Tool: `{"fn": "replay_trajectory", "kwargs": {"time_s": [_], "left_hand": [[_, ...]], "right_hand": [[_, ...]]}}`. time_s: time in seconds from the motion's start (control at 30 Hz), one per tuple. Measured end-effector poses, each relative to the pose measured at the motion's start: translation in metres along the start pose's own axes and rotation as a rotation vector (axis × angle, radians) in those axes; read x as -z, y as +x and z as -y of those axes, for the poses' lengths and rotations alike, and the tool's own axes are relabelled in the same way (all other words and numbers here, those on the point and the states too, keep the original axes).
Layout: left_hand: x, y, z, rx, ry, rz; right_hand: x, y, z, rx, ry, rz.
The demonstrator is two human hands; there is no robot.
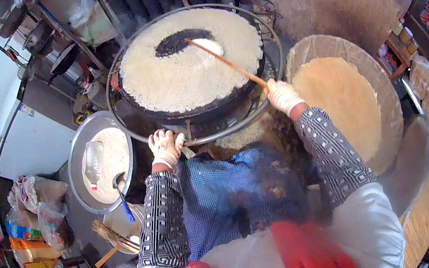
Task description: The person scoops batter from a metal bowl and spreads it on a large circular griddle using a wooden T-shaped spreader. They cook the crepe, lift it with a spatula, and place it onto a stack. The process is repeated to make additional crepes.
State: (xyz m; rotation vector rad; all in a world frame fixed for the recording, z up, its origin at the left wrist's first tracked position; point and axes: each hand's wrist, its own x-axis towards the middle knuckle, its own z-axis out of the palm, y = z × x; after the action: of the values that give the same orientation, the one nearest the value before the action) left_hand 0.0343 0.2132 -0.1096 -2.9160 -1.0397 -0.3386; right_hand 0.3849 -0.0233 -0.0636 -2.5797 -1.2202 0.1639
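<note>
My right hand [282,96], in a pale glove, grips the near end of a wooden stick [238,69]. The stick reaches over a round black griddle [195,116], its far end near the middle. Pale batter [169,84] coats most of the griddle in a thin, ragged-edged layer. Around the centre a dark patch of bare griddle [173,46] shows, and beside it sits a thicker white mound of batter [211,46], partly behind the stick. My gloved left hand [165,144] holds the near side of the metal ring [235,130] that encircles the griddle.
A broad basket [389,119] lined with plastic holds thin, flat round sheets [338,102] at right. At left stands a metal basin [77,185] of flour with a plastic bottle [94,161] and a blue-handled ladle [126,209]. Below it are a bucket and a straw brush [108,233].
</note>
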Motion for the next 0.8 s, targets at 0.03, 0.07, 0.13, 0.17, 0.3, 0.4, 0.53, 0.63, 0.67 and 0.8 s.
{"fn": "replay_trajectory", "kwargs": {"time_s": [0.03, 0.07, 0.13, 0.17, 0.3, 0.4, 0.53, 0.63, 0.67, 0.8], "left_hand": [[0.006, 0.001, -0.008, -0.034, -0.081, -0.152], [0.010, 0.004, -0.020, -0.077, -0.159, -0.229], [0.030, 0.012, -0.074, -0.119, -0.251, -0.038], [0.050, 0.014, -0.100, -0.107, -0.237, 0.229], [-0.003, -0.001, -0.139, -0.129, -0.128, 0.258], [0.013, 0.002, -0.129, -0.113, -0.156, 0.293], [0.008, -0.005, -0.096, -0.162, -0.125, 0.255], [0.007, -0.005, -0.066, -0.144, -0.100, 0.241], [0.004, -0.007, -0.055, -0.135, -0.083, 0.229], [-0.004, -0.001, -0.019, -0.108, -0.040, 0.161]], "right_hand": [[0.000, -0.002, 0.004, 0.051, -0.050, 0.031], [0.000, -0.006, 0.009, 0.056, -0.079, 0.032], [-0.012, -0.011, -0.014, 0.047, -0.122, 0.046], [-0.014, -0.008, -0.018, 0.008, -0.103, 0.034], [-0.004, 0.003, 0.005, 0.011, -0.045, 0.016], [0.003, -0.015, 0.016, 0.085, -0.080, 0.127], [-0.005, -0.004, -0.013, -0.086, -0.075, -0.012], [0.004, 0.010, 0.005, 0.002, -0.037, 0.040], [0.008, 0.001, 0.017, -0.003, -0.042, 0.067], [-0.008, -0.006, -0.011, -0.025, -0.101, 0.094]]}}
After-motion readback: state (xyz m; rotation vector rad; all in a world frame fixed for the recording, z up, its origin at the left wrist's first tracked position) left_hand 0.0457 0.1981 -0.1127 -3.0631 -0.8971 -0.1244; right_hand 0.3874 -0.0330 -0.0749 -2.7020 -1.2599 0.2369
